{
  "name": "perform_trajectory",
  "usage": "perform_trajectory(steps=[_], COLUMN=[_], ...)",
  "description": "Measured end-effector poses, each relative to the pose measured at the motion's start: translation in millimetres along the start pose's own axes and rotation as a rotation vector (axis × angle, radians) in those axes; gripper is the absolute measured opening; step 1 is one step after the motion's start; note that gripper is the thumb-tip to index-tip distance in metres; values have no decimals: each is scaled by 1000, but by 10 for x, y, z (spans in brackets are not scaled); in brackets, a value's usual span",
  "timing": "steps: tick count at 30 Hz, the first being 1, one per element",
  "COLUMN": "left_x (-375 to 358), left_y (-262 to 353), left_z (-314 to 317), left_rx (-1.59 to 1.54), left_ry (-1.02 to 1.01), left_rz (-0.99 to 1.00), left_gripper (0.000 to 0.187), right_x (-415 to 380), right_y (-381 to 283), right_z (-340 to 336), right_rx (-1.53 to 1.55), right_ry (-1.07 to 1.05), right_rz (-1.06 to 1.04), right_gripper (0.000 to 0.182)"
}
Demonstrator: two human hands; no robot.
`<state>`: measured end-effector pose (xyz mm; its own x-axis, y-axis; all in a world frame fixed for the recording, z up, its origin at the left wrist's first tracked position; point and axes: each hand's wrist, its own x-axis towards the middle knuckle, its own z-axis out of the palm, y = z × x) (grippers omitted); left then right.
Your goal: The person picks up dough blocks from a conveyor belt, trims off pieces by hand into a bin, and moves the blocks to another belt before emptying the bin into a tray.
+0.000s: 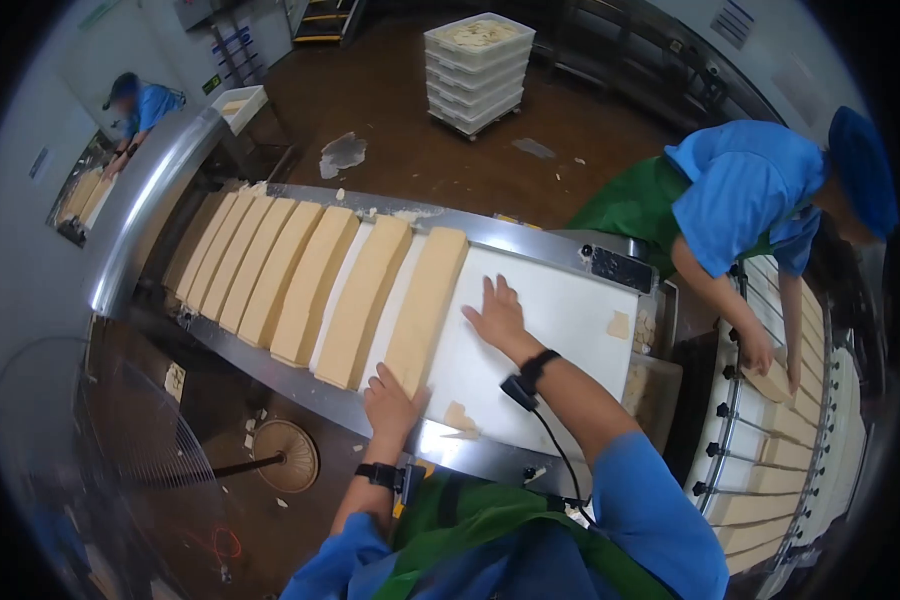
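My left hand (392,408) is at the near end of a long pale-yellow stack of thin sheets (428,300), with fingers on its left side and the thumb on the right. This stack is the rightmost in a row lying crosswise on a white conveyor belt (560,300). My right hand (500,316) hovers over or rests on the belt just right of the stack, its fingers spread and nothing in them. Another stack (365,300) lies to the left, separated by a strip of belt. Further left, several similar stacks (280,270) sit close together.
A curved metal cover (155,210) spans the belt's left end. At right, a co-worker (750,190) bends over a second conveyor (770,470) with pale pieces. Stacked white crates (478,75) stand on the floor behind. A fan (285,456) and a scrap (458,417) are nearby.
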<state>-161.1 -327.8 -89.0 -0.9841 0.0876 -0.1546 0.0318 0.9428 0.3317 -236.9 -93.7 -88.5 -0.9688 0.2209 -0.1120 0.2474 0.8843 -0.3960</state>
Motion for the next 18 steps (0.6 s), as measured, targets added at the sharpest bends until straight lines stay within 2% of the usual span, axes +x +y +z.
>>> perform_trajectory(steps=[4, 7, 10, 13, 15, 17, 18], left_x=[-13, -1, -9, -27, -24, -47, -98], left_y=[3, 2, 27, -31, 36, 214, 340], left_z=[15, -8, -26, 44, -108, -272, -297], left_rx=[29, 29, 30, 94, -24, -135, -168], left_ry=[3, -30, -65, -45, -147, -266, -315], left_rz=[23, 31, 27, 98, 105, 152, 240], left_gripper=[93, 93, 94, 95, 91, 87, 86], right_x=[609, 851, 822, 777, 637, 343, 193], right_y=[-425, -701, -842, -742, -562, -332, -106], right_z=[109, 77, -11, -62, -204, -628, -700], right_rx=[4, 48, -56, 39, 78, 169, 165], right_ry=[108, 111, 49, 33, 65, -15, 25], right_rz=[28, 73, 117, 202, 318, 513, 580], right_gripper=[70, 72, 74, 71, 70, 71, 76])
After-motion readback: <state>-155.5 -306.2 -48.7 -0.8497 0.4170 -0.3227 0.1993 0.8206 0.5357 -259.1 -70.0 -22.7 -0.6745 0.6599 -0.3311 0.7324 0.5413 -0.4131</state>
